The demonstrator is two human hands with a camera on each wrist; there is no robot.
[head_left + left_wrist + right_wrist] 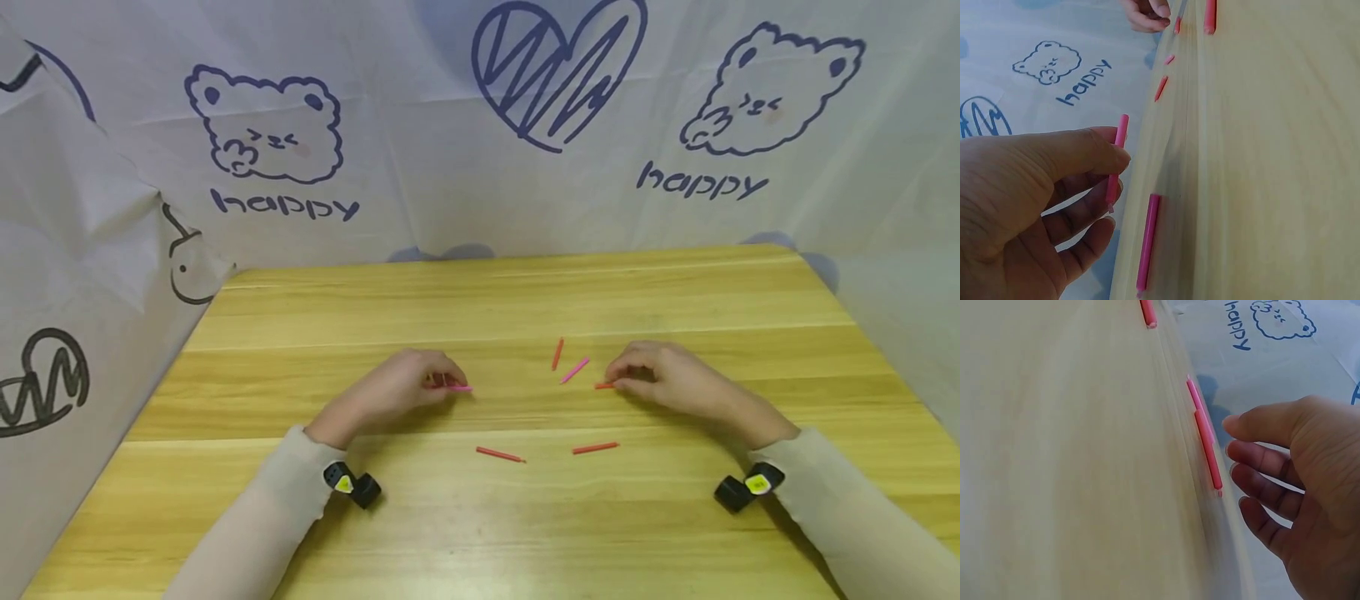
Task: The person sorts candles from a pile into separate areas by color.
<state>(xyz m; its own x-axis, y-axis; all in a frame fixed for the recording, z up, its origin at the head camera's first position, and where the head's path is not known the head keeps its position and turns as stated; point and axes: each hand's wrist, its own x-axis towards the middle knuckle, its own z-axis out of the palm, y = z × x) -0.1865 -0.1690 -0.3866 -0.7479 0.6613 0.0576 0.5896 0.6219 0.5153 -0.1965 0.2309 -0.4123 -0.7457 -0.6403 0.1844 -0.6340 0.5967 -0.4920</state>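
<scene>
My left hand (412,382) pinches a thin pink candle (1117,162) between thumb and fingers, as the left wrist view shows. Below it, a magenta candle (1148,244) lies on the table. My right hand (667,379) hovers by a red candle (603,386) near its fingertips. In the right wrist view the fingers are loosely bent, with a gap between them and that red candle (1210,453); nothing is held. Left of this hand lie a pink candle (574,371) and another red candle (557,354).
Two more red candles lie closer to me on the wooden table (465,533), one at centre left (501,454) and one at centre right (596,448). White cloth (420,167) with drawn bears and a heart hangs behind the table and along its sides.
</scene>
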